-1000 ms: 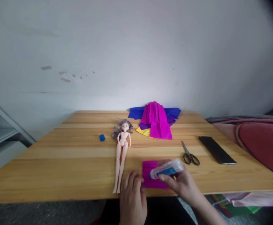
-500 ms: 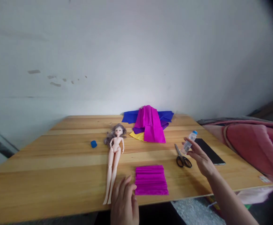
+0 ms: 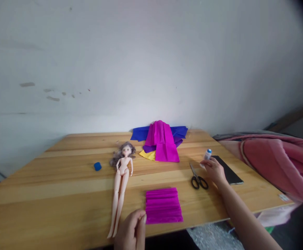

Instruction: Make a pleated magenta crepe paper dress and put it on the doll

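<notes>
A pleated piece of magenta crepe paper [image 3: 164,205] lies flat near the table's front edge. My left hand [image 3: 131,230] is closed at its lower left side, thumb and forefinger pinched on the paper's edge. Farther right, my right hand [image 3: 214,170] grips a small clear glue bottle [image 3: 207,155] with a blue cap, nearly upright; my fingers hide its lower part. Black-handled scissors [image 3: 198,181] lie just left of that hand, blades pointing away. Left of the paper, a doll [image 3: 122,173] with long greyish hair rests on its back, feet toward me.
At the back of the wooden table [image 3: 70,194] is a pile of magenta, blue, purple and yellow crepe sheets [image 3: 163,142]. A small blue object [image 3: 97,166] sits left of the doll. A flat black item [image 3: 228,170] lies at the right, and pink fabric [image 3: 268,159] is beyond the table.
My left hand has gone from spread fingers to a pinch at the paper's edge. My right hand has lowered the glue bottle toward the table and turned it more upright. The view has shifted slightly.
</notes>
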`<state>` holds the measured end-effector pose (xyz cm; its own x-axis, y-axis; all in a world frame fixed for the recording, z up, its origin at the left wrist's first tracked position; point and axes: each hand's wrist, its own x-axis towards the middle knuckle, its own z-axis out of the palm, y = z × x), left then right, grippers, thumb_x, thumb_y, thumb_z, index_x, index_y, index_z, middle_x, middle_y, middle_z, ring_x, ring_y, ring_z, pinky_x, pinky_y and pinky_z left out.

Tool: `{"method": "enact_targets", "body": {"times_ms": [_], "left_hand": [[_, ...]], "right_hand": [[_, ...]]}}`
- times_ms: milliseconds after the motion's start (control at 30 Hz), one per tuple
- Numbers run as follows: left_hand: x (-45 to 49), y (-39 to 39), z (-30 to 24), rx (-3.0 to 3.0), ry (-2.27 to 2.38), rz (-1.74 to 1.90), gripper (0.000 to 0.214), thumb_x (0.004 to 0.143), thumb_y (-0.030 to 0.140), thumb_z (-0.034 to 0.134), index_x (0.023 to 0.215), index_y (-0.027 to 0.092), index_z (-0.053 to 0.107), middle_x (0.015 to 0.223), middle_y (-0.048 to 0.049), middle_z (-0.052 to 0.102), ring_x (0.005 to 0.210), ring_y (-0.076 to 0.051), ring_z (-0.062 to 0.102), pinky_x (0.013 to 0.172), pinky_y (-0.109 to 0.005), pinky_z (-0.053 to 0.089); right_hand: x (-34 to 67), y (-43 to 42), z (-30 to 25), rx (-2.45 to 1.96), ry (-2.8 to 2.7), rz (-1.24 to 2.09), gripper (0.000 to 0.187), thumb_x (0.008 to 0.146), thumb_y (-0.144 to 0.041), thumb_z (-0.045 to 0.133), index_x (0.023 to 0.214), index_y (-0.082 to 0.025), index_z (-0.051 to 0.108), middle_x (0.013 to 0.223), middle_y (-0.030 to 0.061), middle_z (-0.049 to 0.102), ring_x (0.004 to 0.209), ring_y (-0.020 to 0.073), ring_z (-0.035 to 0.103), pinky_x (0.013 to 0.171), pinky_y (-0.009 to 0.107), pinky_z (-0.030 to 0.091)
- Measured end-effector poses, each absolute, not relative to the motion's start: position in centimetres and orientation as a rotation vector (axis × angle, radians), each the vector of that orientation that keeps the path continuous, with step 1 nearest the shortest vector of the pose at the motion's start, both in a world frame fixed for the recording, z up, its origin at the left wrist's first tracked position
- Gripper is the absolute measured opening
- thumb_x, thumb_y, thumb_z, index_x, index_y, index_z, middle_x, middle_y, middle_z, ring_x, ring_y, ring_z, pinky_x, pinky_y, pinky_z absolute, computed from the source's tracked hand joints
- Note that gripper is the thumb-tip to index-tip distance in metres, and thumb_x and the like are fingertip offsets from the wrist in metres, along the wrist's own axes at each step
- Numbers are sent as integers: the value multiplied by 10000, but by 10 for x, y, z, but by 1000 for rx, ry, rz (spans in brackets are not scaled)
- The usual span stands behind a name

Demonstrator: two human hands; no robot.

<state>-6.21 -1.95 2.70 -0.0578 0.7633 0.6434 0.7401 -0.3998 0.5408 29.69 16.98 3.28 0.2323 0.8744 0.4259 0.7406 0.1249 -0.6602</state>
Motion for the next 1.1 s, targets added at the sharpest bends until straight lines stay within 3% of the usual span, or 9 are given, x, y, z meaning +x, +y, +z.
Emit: {"method": "enact_targets", "body": {"times_ms": [200, 300, 367, 433, 567, 767, 1100], "left_hand": [[-70, -11, 47, 2051, 1779, 1482, 140, 880, 300, 478, 900, 233, 599, 768, 23, 689, 657, -115, 658, 606, -157, 506], [-75, 4, 54, 2054, 1832, 1478, 155, 870, 310, 472, 880, 226, 603, 754, 10, 690, 648, -131, 660, 600, -177, 510], [-76, 17, 59, 2078, 1840, 1464, 169, 862, 290, 458, 915, 216, 600, 815, -18, 697, 703, -153, 667, 628, -210, 519], [-74, 31, 67, 2115, 1838, 1400, 194, 856, 242, 434, 965, 202, 589, 894, -49, 691, 786, -171, 664, 684, -247, 519], [-67, 52, 89, 2210, 1893, 985, 205, 839, 154, 420, 934, 219, 590, 912, -39, 674, 901, -174, 624, 844, -294, 452], [-68, 75, 93, 2212, 1795, 424, 148, 789, 161, 490, 871, 216, 600, 892, -25, 671, 906, -184, 593, 799, -284, 396], [-74, 106, 73, 2026, 1620, 469, 170, 762, 200, 492, 816, 219, 652, 801, -12, 690, 761, -164, 607, 667, -244, 384]], "right_hand": [[306, 152, 30, -1718, -1462, 142, 235, 671, -255, 490, 740, -232, 714, 1211, 58, 601, 1027, 238, 589, 860, 323, 443], [292, 128, 38, -1713, -1278, 66, 210, 699, -317, 527, 757, -197, 690, 1061, 92, 665, 857, 240, 629, 745, 330, 481], [269, 112, 46, -1622, -1395, 317, 264, 738, -365, 538, 863, -185, 684, 866, 74, 699, 654, 201, 622, 607, 303, 483], [241, 101, 54, -1441, -1725, 590, 245, 772, -353, 533, 867, -186, 686, 827, 55, 703, 693, 194, 623, 621, 286, 478], [195, 97, 67, -1294, -2102, 688, 190, 783, -248, 526, 848, -197, 698, 819, 44, 696, 744, 170, 613, 685, 257, 450], [176, 106, 72, -1339, -2348, 667, 166, 759, -195, 524, 788, -199, 687, 800, 37, 672, 754, 162, 595, 682, 238, 407], [168, 121, 65, -1289, -2363, 791, 111, 691, -140, 499, 691, -179, 603, 665, -1, 614, 615, 132, 528, 555, 219, 339]]}}
